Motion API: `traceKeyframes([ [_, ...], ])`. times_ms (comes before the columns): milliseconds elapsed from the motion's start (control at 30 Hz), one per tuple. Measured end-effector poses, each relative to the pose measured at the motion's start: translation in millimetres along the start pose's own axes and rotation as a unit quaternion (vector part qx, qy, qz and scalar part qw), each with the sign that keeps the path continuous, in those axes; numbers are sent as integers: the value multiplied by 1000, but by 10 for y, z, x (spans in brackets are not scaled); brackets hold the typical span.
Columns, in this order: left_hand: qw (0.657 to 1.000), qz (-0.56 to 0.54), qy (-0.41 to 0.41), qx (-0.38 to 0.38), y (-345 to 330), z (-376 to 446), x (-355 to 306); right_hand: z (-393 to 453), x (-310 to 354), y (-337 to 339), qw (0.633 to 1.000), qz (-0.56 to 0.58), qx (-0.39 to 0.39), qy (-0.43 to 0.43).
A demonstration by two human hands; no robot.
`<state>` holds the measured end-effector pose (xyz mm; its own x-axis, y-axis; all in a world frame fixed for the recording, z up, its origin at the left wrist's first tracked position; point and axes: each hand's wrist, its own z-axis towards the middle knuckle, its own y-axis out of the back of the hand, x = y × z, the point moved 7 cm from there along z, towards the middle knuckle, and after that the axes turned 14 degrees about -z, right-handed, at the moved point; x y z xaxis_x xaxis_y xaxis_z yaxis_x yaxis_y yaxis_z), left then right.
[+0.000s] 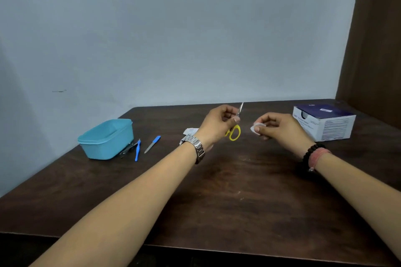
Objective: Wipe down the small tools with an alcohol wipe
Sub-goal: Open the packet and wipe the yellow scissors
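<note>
My left hand (pixel 219 124) grips small scissors (pixel 235 131) with yellow handles, held above the dark wooden table (pixel 217 191) with the blades pointing up. My right hand (pixel 275 127) pinches a small white alcohol wipe (pixel 256 127) a short way to the right of the scissors, apart from them. On the table at the left lie a blue-handled nail file (pixel 152 144), a blue-handled tool (pixel 137 149) and a dark metal tool (pixel 128 148) beside it.
A light blue plastic tub (pixel 106 138) stands at the left, next to the loose tools. A white and navy box of wipes (pixel 325 122) sits at the back right. A torn white wrapper (pixel 190 130) lies behind my left wrist. A wall stands behind the table.
</note>
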<state>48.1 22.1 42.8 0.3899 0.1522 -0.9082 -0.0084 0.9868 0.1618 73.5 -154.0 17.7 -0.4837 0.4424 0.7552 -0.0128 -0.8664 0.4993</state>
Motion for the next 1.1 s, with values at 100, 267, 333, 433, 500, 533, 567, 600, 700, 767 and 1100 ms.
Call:
traceKeyframes([
  [100,996,-82,24,21,-132,-40,140,14,6,25,1000,-7,-8,4],
  [267,991,-121,36,52,-204,-129,237,4,29,-74,999,32,13,2],
  [333,990,-124,34,55,-211,-152,239,-18,63,-116,999,48,21,-1],
  [433,990,-125,33,52,-223,-176,230,-60,78,-117,998,57,25,-15],
  [500,990,-127,33,55,-235,-196,233,-88,88,-105,997,63,26,-22],
  [533,989,-129,33,57,-245,-204,235,-99,101,-98,997,71,25,-23],
  [567,989,-131,32,57,-251,-211,241,-108,111,-95,996,81,24,-24],
  [600,989,-132,32,54,-247,-217,242,-110,121,-93,995,90,22,-25],
  [700,991,-121,30,39,-205,-213,252,-106,129,-96,992,121,18,-39],
  [767,992,-114,31,33,-176,-200,262,-111,125,-121,986,154,24,-53],
  [1100,996,-82,26,24,-135,-150,283,-116,139,-183,950,291,66,-90],
])
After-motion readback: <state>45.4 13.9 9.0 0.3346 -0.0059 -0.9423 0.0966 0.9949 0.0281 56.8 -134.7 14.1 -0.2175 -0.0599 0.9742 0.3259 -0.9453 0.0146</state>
